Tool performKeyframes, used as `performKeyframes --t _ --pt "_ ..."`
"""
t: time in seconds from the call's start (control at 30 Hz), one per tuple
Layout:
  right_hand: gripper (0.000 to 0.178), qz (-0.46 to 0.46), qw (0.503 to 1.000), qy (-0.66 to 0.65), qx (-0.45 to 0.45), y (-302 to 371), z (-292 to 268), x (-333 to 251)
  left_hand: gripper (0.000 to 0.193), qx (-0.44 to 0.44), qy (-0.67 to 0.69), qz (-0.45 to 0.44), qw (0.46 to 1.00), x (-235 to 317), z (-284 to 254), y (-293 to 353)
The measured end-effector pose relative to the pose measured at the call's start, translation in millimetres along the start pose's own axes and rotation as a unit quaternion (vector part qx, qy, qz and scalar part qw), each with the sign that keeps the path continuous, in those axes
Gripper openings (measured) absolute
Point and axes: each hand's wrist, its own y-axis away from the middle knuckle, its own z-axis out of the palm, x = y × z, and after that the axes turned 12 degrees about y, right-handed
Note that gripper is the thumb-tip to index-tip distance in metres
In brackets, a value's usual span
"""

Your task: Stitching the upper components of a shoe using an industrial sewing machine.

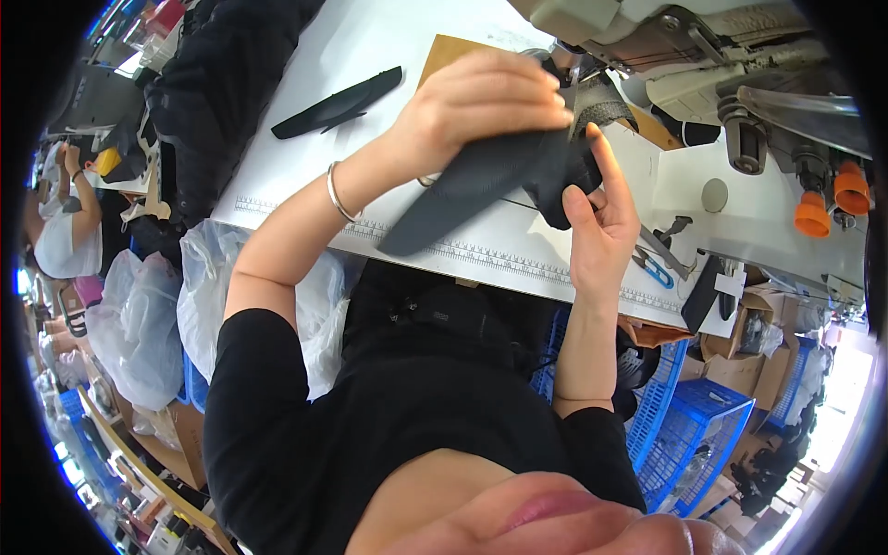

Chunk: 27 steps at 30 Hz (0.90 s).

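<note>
A long, dark fabric piece (472, 190), smeared by motion, hangs slantwise over the front edge of the white table. My left hand (476, 102) is closed over its upper end beside the sewing machine's needle area (573, 79). On the other side, my right hand (606, 217) pinches the black bunched part of the work (560, 190) with thumb and fingers. A grey woven strip (606, 106) curves just beyond the right fingertips. The needle and the exact seam are hidden by my left fingers. Farther left lies a separate black shaped piece (338, 104).
The sewing machine head (666, 37) overhangs the far right. Blue thread snips (655, 268) lie right of my right hand. A printed ruler (462, 252) runs along the table edge. Black cloth (222, 102), plastic bags (139, 324) and a blue crate (694, 435) stand around.
</note>
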Motion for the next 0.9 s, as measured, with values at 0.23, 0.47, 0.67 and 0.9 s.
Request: performKeyframes --t 0.23,0.47,0.67,0.9 --pt "0.060 -0.008 1.000 0.019 -0.004 -0.2 -0.4 -0.7 0.031 0.018 -0.036 0.136 0.990 -5.2 4.3 4.4" --pt "0.060 -0.010 0.999 0.040 -0.004 0.0 -0.4 -0.7 0.032 0.020 -0.044 0.151 0.987 -5.7 3.6 3.9" --pt "0.060 -0.001 0.999 0.036 -0.017 0.1 -3.1 -2.3 0.027 0.003 -0.051 0.167 0.985 -5.7 -0.5 2.4" --pt "0.055 -0.019 0.988 0.133 0.073 11.1 4.3 -3.0 0.021 -0.005 -0.060 0.204 0.977 -6.4 2.9 -0.4"
